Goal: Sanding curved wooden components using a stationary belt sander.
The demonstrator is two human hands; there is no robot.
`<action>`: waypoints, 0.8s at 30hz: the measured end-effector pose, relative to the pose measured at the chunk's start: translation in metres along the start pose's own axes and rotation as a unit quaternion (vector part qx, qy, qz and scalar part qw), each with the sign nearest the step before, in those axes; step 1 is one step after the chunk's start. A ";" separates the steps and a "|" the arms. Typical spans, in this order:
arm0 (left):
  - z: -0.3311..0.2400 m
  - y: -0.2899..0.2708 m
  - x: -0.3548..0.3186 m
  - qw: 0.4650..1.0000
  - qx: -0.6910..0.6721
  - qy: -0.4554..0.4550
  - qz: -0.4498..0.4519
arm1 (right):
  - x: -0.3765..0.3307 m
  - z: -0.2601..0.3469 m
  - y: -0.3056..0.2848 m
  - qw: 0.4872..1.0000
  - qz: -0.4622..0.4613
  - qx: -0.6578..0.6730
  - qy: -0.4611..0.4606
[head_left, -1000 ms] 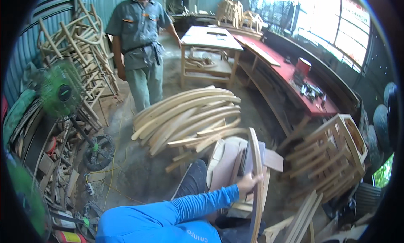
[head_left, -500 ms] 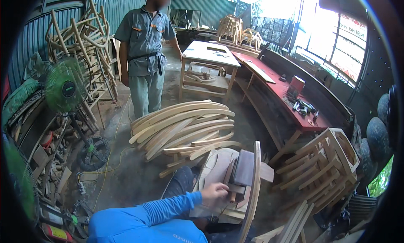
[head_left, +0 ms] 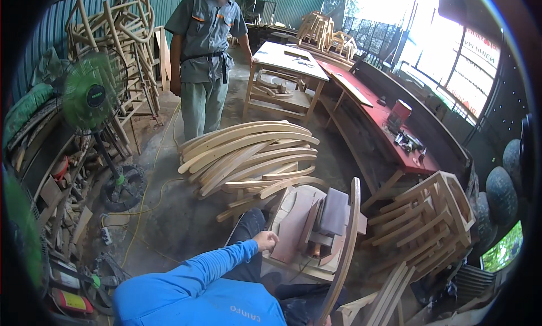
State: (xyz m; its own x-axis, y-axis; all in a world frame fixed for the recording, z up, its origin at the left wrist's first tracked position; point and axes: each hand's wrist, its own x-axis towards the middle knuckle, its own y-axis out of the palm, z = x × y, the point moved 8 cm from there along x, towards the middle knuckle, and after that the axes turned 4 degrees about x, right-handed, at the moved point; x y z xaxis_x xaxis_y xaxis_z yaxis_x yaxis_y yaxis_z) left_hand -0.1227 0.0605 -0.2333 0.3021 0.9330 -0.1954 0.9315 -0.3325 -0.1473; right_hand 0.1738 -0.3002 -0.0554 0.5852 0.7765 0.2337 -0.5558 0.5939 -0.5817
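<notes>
My left hand (head_left: pixel 265 240) reaches out on a blue sleeve, fingers curled, at the left edge of a low wooden jig (head_left: pixel 299 227) built of boards and blocks. Whether it grips that edge I cannot tell. A dark block (head_left: pixel 334 211) lies on top of the jig. A long curved wooden slat (head_left: pixel 349 241) stands on end against the jig's right side, and its lower end runs out of the bottom of the picture. My right hand is not visible. Just beyond the jig lies a pile of curved wooden slats (head_left: pixel 248 153) on the concrete floor.
A person in a grey work uniform (head_left: pixel 206 60) stands behind the pile, next to a wooden table (head_left: pixel 285 63). A green fan (head_left: pixel 90 94) stands at the left among clutter. A red bench (head_left: pixel 384 122) runs along the right, with stacked chair frames (head_left: pixel 432 218) near it.
My left hand has let go of the upright curved slat and drawn back left across the jig to its left edge. The view has tilted down and closer.
</notes>
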 end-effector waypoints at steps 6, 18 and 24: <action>-0.040 -0.012 -0.026 0.966 0.178 0.071 -0.172 | -0.013 -0.032 0.009 0.998 -0.042 0.010 0.055; -0.125 -0.079 -0.157 0.806 0.459 0.163 -0.337 | -0.020 -0.018 0.011 0.999 0.011 0.034 0.018; -0.031 -0.107 -0.166 0.857 0.452 -0.012 -0.247 | 0.008 0.007 0.026 0.998 0.048 -0.025 -0.030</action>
State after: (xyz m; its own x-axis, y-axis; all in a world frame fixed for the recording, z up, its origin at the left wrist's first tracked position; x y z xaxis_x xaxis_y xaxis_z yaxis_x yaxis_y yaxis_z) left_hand -0.2657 -0.0545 -0.1550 -0.0970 0.9913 0.0891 0.4035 0.1210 -0.9069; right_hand 0.1599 -0.2768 -0.0635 0.4938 0.8414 0.2197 -0.5769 0.5060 -0.6412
